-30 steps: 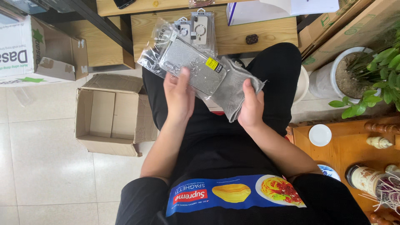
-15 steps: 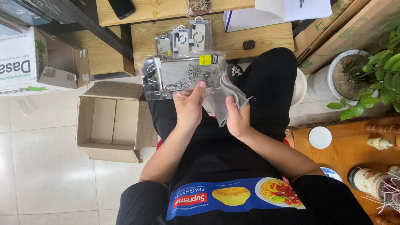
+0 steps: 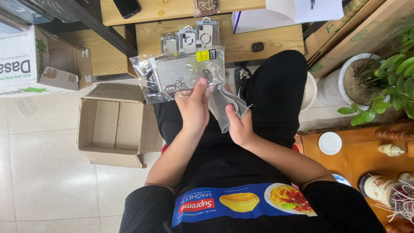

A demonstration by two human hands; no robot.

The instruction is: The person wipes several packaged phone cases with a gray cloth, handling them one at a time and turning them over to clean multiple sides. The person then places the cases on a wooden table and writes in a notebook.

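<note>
My right hand [image 3: 239, 125] pinches a grey packet [image 3: 224, 105] low over my lap, keeping it aside. My left hand [image 3: 194, 105] grips the clear bagged case [image 3: 179, 73] by its edge, raised flat for viewing. Beyond, similar packaged cases [image 3: 189, 39] lean upright on the wooden worktop [image 3: 267, 41].

Left hand [image 3: 193, 105] raised, fingers pinched; right hand [image 3: 238, 125] lower, closed.

the clear packet [image 3: 177, 75] shows a glittery silver case with a yellow sticker [image 3: 202, 55] at its top corner. just right of the packet, the cloth [image 3: 224, 103] is grey. left of the packet, the open carton [image 3: 114, 127] is plain brown. below the packet, the trousers [image 3: 276, 95] are black.
</note>
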